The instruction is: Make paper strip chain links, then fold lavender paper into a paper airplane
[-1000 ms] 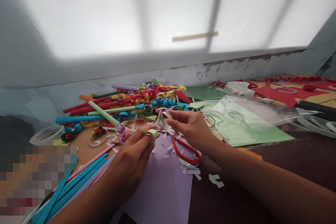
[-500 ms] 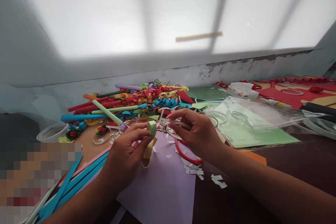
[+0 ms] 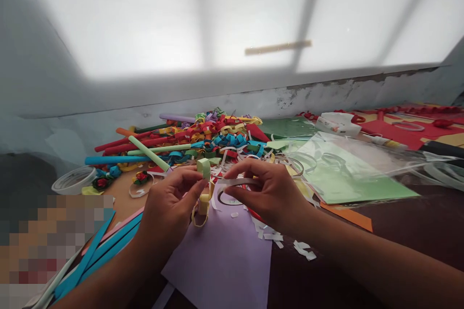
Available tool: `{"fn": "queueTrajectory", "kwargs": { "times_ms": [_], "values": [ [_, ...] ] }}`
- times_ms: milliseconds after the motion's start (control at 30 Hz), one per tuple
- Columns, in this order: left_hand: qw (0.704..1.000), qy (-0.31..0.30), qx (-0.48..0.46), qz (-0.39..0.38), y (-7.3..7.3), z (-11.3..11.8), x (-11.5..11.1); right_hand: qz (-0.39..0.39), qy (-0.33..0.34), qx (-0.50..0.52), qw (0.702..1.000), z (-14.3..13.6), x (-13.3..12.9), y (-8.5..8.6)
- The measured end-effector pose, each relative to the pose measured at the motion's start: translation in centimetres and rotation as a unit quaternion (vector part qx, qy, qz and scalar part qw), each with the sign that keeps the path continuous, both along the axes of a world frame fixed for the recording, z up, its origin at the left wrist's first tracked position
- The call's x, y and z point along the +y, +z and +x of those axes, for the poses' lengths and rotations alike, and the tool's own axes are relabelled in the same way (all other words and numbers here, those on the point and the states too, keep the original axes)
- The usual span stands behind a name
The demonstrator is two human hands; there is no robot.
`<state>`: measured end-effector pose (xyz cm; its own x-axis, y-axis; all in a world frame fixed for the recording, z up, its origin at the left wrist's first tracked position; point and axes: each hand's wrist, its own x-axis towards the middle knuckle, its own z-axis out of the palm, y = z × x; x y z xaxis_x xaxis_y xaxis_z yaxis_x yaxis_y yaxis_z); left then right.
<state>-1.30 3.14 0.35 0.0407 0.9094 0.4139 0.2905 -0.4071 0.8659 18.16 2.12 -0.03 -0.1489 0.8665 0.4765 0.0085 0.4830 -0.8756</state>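
My left hand [image 3: 168,207] pinches a light green paper loop [image 3: 204,169] between thumb and fingers. Yellow paper links [image 3: 204,206] hang below it as a short chain. In my right hand [image 3: 271,193] is a thin roll of white tape [image 3: 237,182], gripped at its edge, its free end close to the green loop. Whether the tape touches the loop, I cannot tell. Beneath both hands lies a purple paper sheet [image 3: 224,260]. A red-handled tool [image 3: 253,214] is mostly covered by my right hand.
Coloured paper chains [image 3: 221,130] and rolled paper tubes [image 3: 123,160] are heaped at the back. White scraps [image 3: 302,249] lie right of the purple sheet, near a green sheet [image 3: 362,190] under clear plastic. Blue strips [image 3: 105,246] and a white tub [image 3: 72,181] are at left.
My right hand has brought the tape roll slightly lower and toward the left hand. My left hand, with the green loop, has shifted a little to the left, and the loop stands more upright.
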Motion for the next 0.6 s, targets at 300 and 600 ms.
{"fn": "queueTrajectory", "kwargs": {
  "times_ms": [300, 600],
  "values": [
    [0.994, 0.001, 0.048, 0.096, -0.62, -0.37, -0.10, -0.163, 0.092, 0.112, 0.976, 0.31, -0.10, 0.80],
    [0.978, -0.103, 0.065, 0.169, -0.82, -0.53, -0.39, -0.200, 0.120, 0.128, 0.964, 0.25, 0.67, 0.12]
  ]
}}
